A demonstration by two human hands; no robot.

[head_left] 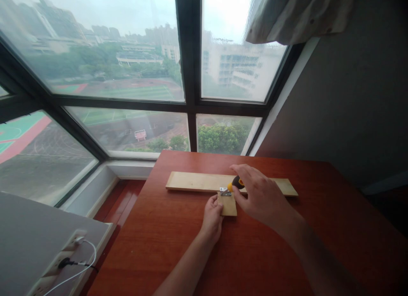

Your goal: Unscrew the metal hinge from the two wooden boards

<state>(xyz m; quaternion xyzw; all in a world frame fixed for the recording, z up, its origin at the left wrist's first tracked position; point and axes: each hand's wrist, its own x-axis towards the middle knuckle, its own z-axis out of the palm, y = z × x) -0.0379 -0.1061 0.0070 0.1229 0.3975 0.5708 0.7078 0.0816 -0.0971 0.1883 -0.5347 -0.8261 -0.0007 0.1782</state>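
Note:
My left hand is closed on the left edge of a small wooden board. A metal hinge lies at the board's far edge, against a long pale plank lying across the table. In my right hand is a screwdriver with a yellow and black handle, tilted down to the left. Its tip is over the hinge; whether it sits in a screw is too small to tell. My right hand and forearm hide part of the plank.
The reddish-brown wooden table reaches to the windows, which have dark frames. At lower left, a white cable and a black plug are in wall sockets. A curtain hangs at upper right.

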